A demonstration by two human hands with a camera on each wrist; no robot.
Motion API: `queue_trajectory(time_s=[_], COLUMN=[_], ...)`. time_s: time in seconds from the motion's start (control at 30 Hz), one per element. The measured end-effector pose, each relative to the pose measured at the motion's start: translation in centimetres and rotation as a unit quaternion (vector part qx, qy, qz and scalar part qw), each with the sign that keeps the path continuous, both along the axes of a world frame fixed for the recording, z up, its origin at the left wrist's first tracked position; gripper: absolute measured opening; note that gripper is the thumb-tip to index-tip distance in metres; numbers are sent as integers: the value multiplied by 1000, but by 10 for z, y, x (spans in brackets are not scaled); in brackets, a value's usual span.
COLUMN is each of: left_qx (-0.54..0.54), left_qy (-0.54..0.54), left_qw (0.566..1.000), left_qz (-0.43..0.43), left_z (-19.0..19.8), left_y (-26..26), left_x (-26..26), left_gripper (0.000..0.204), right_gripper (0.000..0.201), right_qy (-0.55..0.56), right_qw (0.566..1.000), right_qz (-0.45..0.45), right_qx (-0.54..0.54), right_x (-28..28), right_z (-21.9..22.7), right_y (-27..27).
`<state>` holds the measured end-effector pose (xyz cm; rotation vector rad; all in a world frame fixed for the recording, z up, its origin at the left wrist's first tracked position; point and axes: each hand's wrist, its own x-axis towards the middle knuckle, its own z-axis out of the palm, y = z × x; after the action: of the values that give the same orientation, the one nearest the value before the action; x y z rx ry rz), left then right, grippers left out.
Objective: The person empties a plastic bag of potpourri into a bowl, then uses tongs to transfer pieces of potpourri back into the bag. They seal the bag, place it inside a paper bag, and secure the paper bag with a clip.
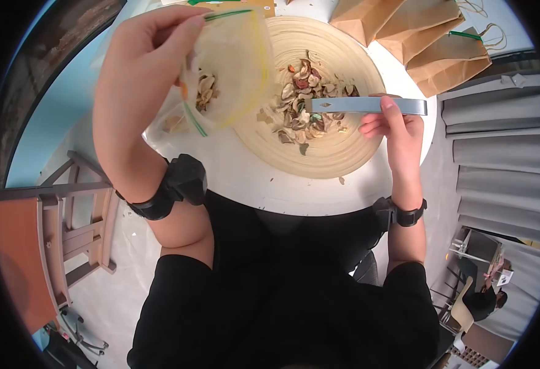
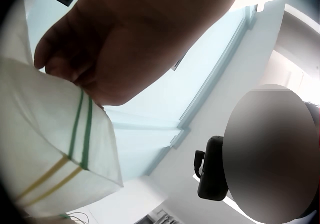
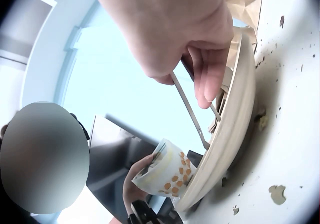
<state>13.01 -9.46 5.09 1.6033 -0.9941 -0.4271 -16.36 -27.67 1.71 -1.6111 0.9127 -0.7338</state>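
My left hand (image 1: 150, 55) pinches the upper edge of a clear zip bag (image 1: 236, 74) with green and yellow strips along its mouth. Dried petals (image 1: 206, 92) show inside the bag, which hangs tilted over the left part of a wide round wooden plate (image 1: 344, 161). In the right wrist view the bag (image 3: 175, 176) shows orange dots. A heap of dried petals and leaves (image 1: 301, 126) lies on the plate. Metal tongs (image 1: 350, 105) are held in my right hand (image 1: 400, 126), their tips over the heap. The plate's rim (image 3: 235, 124) hides part of the heap in the right wrist view.
Brown paper bags (image 1: 448, 67) with string handles stand at the back right of the white round table (image 1: 233, 175). Small petal bits (image 3: 277, 194) lie scattered on the tabletop. A wooden chair (image 1: 85, 227) is at the left, and a person (image 1: 484, 301) sits far right.
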Motion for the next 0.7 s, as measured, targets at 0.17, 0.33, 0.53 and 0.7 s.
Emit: queue_trajectory(time_s=[0.17, 0.33, 0.53, 0.7], left_qx=[64, 65, 57, 29], left_qy=[-56, -52, -47, -46], left_qw=[996, 996, 997, 998], left_qz=[-19, -37, 2, 27], left_z=[2, -7, -8, -9], left_y=[-4, -11, -16, -19], left_x=[-20, -26, -36, -37], left_gripper=[26, 27, 26, 24], right_gripper=[20, 20, 22, 26], right_qy=[-23, -20, -89, -164], right_qw=[997, 997, 986, 976], right_qz=[24, 26, -2, 37], right_qx=[-63, -76, -139, -139], right_x=[7, 10, 17, 43], right_z=[6, 7, 28, 47], right_y=[18, 20, 19, 34])
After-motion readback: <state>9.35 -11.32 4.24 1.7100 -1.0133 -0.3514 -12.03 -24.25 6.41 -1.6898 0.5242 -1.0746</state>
